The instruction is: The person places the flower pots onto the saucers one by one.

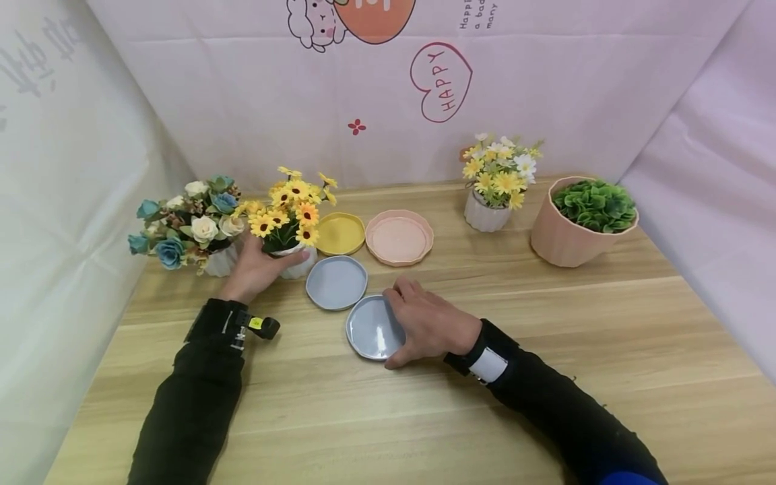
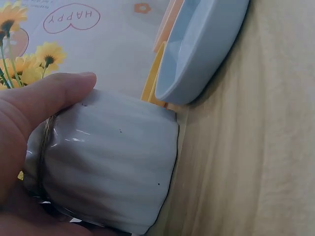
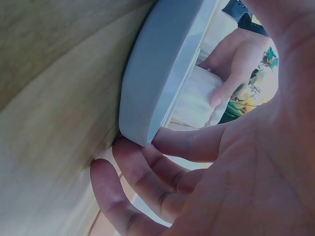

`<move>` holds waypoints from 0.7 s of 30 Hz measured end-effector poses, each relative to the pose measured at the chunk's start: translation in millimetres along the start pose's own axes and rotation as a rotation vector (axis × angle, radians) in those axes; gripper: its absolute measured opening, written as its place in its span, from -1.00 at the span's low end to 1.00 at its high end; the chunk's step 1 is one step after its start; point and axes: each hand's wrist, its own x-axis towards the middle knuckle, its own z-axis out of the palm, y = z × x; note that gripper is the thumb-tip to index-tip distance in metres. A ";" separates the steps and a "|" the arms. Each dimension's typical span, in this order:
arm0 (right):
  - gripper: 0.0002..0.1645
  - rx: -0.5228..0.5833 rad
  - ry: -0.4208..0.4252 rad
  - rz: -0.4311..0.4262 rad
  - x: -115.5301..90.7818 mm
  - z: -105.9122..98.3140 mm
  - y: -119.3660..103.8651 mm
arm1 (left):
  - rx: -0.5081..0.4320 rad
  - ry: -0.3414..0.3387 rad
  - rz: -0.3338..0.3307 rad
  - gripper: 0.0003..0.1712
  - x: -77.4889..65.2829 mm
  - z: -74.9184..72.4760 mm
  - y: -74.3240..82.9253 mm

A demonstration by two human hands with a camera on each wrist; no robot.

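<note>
My left hand point(image 1: 250, 271) grips a white ribbed pot point(image 2: 110, 157) of yellow artificial sunflowers point(image 1: 289, 207), the thumb lying along its rim in the left wrist view. Twine circles the pot near its top. My right hand point(image 1: 432, 323) holds a round blue-grey plate point(image 1: 371, 328) by its right side, fingers at the far rim and thumb at the near rim. In the right wrist view, fingertips point(image 3: 129, 150) meet the wall of that plate, which sits on the wooden table. Just behind it lies a second blue-grey plate point(image 1: 337, 283), beside the sunflower pot.
A yellow plate point(image 1: 341, 234) and a pink scalloped plate point(image 1: 399, 237) lie farther back. Left of the sunflowers stands a pot of blue and white roses point(image 1: 203, 229). Potted daisies point(image 1: 487, 214) and a pink planter point(image 1: 554, 236) with green leaves stand at back right. A printed cloth point(image 1: 388, 155) hangs behind.
</note>
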 end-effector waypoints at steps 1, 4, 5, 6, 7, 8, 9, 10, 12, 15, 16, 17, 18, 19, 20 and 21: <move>0.36 0.002 -0.001 0.001 0.1 0.2 0.0 | -0.008 -0.013 -0.013 0.25 -1.4 0.5 0.5; 0.36 0.007 -0.005 0.002 0.3 0.7 0.2 | -0.027 -0.040 -0.015 0.18 -3.8 1.9 1.3; 0.36 0.008 -0.006 0.003 0.5 0.9 0.2 | -0.041 -0.047 0.003 0.10 -4.1 2.6 1.6; 0.36 0.009 -0.008 0.003 0.5 1.0 0.2 | -0.041 -0.049 0.007 0.10 -4.6 2.9 1.7; 0.36 0.008 -0.008 0.004 0.7 1.0 0.2 | -0.044 -0.049 0.008 0.08 -5.1 2.9 1.7; 0.36 0.008 -0.009 0.004 0.8 1.0 0.2 | -0.042 -0.049 0.011 0.06 -5.2 3.0 1.5; 0.36 0.007 -0.010 0.004 0.9 1.0 0.1 | -0.048 -0.051 0.018 0.05 -5.2 3.1 1.3; 0.36 0.006 -0.010 0.004 0.9 1.0 0.0 | -0.047 -0.051 0.017 0.05 -5.2 3.3 0.9; 0.37 0.003 -0.010 0.002 0.8 1.1 -0.1 | -0.045 -0.048 0.014 0.06 -5.5 3.2 0.6; 0.37 0.001 -0.010 0.001 0.6 1.0 -0.2 | -0.040 -0.043 0.008 0.07 -5.5 3.6 0.3; 0.37 -0.001 -0.010 0.000 0.6 0.9 -0.2 | -0.038 -0.042 0.008 0.08 -5.5 3.8 0.4; 0.36 -0.001 -0.010 0.001 0.6 0.8 -0.1 | -0.035 -0.041 0.010 0.09 -5.4 3.9 0.8; 0.36 -0.002 -0.009 0.002 0.6 0.6 -0.1 | -0.027 -0.040 0.006 0.10 -5.3 4.1 1.1; 0.36 -0.003 -0.008 0.001 0.6 0.4 -0.1 | -0.015 -0.037 -0.005 0.13 -5.6 4.2 1.9; 0.36 -0.004 -0.006 0.001 0.7 0.3 -0.1 | -0.008 -0.039 -0.008 0.14 -5.5 4.4 2.7; 0.35 -0.005 -0.004 0.000 0.8 0.2 0.0 | 0.003 -0.039 -0.021 0.18 -5.7 4.5 3.2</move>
